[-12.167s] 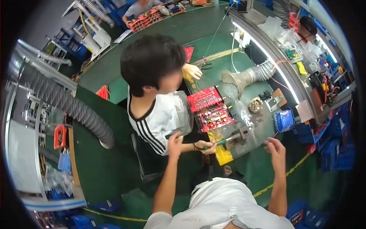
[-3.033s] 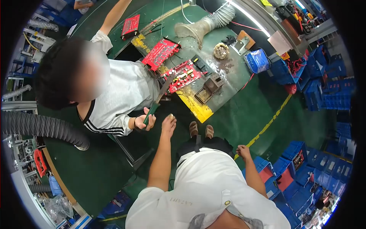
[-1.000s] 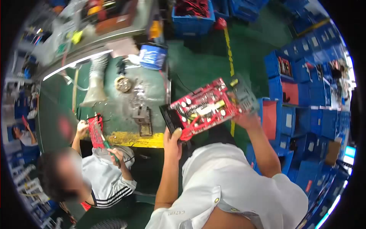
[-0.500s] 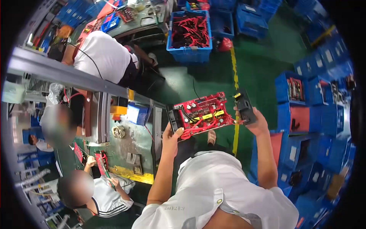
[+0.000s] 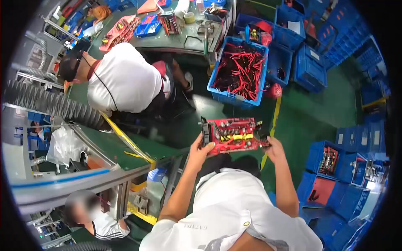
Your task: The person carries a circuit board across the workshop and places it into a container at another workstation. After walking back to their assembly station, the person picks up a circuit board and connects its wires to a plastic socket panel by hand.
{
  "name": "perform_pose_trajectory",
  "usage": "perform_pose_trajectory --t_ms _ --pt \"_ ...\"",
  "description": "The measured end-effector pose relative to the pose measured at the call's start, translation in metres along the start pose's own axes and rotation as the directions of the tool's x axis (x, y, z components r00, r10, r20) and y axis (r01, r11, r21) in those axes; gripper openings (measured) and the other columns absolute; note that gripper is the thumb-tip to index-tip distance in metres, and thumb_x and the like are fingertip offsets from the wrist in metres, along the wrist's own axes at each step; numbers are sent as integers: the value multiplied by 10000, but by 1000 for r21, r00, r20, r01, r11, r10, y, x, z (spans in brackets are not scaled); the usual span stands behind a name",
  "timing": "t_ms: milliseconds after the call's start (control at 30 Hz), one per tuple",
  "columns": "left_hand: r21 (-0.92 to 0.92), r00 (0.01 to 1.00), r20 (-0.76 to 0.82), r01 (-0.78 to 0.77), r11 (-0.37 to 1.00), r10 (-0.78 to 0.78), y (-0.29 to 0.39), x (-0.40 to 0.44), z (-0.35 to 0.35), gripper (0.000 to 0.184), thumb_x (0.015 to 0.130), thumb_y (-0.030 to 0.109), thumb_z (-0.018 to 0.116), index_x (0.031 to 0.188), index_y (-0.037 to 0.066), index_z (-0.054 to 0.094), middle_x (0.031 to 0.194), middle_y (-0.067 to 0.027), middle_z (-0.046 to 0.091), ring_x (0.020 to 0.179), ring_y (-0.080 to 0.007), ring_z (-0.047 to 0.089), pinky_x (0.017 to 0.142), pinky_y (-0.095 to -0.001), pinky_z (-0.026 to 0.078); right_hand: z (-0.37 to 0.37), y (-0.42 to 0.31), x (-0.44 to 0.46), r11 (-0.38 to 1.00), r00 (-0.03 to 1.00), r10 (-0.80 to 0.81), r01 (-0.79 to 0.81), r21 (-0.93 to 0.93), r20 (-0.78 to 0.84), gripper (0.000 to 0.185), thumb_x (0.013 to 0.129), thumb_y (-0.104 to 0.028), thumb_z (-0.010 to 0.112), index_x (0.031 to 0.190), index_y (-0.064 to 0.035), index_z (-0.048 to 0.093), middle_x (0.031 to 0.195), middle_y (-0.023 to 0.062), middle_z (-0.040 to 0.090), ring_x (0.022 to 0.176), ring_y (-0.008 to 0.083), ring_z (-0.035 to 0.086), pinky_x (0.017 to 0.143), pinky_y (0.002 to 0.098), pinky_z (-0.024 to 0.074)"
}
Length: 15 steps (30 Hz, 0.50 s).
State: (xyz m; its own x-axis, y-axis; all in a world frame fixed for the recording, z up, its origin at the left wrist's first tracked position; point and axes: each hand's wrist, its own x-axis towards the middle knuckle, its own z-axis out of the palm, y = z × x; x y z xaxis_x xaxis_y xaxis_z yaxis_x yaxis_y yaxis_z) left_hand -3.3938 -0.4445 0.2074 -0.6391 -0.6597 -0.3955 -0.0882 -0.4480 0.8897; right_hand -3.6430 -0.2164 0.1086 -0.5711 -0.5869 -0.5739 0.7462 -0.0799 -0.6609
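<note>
A red circuit board assembly with yellow and dark parts hangs level in front of my body. My left hand grips its left end, thumb on top, beside an upright black end panel. At the right end my right hand holds a small black part that sits against the board, with wires between them. The fingers under both parts are hidden.
A blue crate of red and black wires stands on the floor ahead. Beyond it are more blue bins. A seated co-worker leans at a green bench ahead left. Another person sits lower left. Blue bins line the right.
Both hands took hold of the board and black part between three seconds and one second ago. Since then, the black part has come closer to the board, and the view has turned toward another bench.
</note>
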Motion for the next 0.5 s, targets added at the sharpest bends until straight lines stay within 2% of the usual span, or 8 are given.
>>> perform_pose_trajectory --t_ms 67,167,200,300,433,500 --pt "4 993 -28 116 993 -116 21 21 5 612 840 48 664 1407 51 434 1097 -37 625 888 -97 599 752 -255 534 -14 -16 32 989 1000 17 -16 -146 6 176 944 -114 550 1098 -29 556 1018 71 626 866 177 631 791 363 523" --pt "-55 993 -106 41 998 -47 33 55 14 602 837 76 667 1399 71 449 1057 -17 632 846 -81 600 698 -257 540 22 -52 72 988 998 35 -42 -146 -48 189 949 -114 539 1118 -32 558 1018 64 635 872 174 633 796 359 522" --pt "-23 993 -108 45 999 -47 35 66 12 566 843 96 667 1375 74 473 1049 -27 639 843 -83 616 662 -251 542 29 -61 88 986 997 75 -75 -147 -1 192 952 -125 536 1123 -42 565 1027 64 637 883 175 633 798 368 521" --pt "-127 971 -214 77 989 -103 37 84 17 489 848 95 656 1315 69 511 1038 -41 646 842 -97 636 646 -247 543 52 -78 136 985 976 171 -170 -20 132 207 954 -139 537 1139 -52 567 1030 62 638 895 183 630 790 375 518" --pt "-238 922 -364 47 970 -134 42 110 35 408 865 101 616 1253 66 497 1021 -58 637 830 -138 648 649 -279 558 100 -112 210 960 952 265 -244 -139 156 215 948 -142 542 1144 -56 567 985 50 639 873 181 626 789 367 516" --pt "-290 902 -409 18 957 -141 43 125 40 366 860 84 597 1214 64 505 1002 -60 632 809 -142 642 649 -292 560 114 -121 255 950 938 271 -224 -220 214 210 948 -134 535 1128 -36 578 958 50 625 851 153 615 729 322 509"
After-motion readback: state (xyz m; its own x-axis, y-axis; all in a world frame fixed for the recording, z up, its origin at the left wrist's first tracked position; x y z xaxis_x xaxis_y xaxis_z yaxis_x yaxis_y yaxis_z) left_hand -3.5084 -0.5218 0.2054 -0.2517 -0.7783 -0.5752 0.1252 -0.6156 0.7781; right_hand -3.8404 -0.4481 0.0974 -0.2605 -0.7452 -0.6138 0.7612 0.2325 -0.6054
